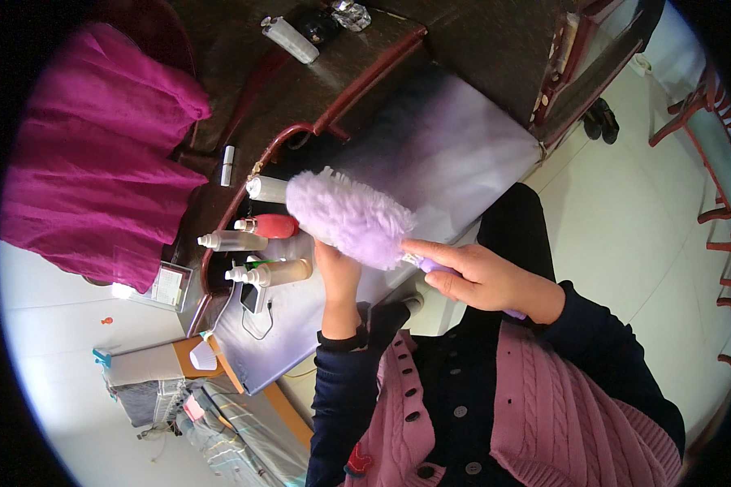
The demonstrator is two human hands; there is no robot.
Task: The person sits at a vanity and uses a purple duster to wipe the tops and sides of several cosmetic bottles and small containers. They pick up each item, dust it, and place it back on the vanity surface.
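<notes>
My right hand (481, 277) grips the purple handle of a fluffy lilac duster (350, 213), with the index finger stretched along toward its head. The duster is held over the desk top (463, 128), tilted up to the left. My left hand (339, 274) is at the underside of the fluffy head, which hides its fingers; whether it grips the duster I cannot tell. Close to the left of the head stand a white canister (268, 189), a red bottle (277, 226), a clear bottle (237, 240) and a bottle of pale amber liquid (287, 272).
A small device with a dark screen (253, 297) and a thin cable (256, 329) lie near the bottles. Behind is a dark wooden shelf (365, 55) with a magenta cloth (109, 164) and a desk calendar (169, 285). Wooden chairs (716, 158) stand right; a bed (231, 432) is lower left.
</notes>
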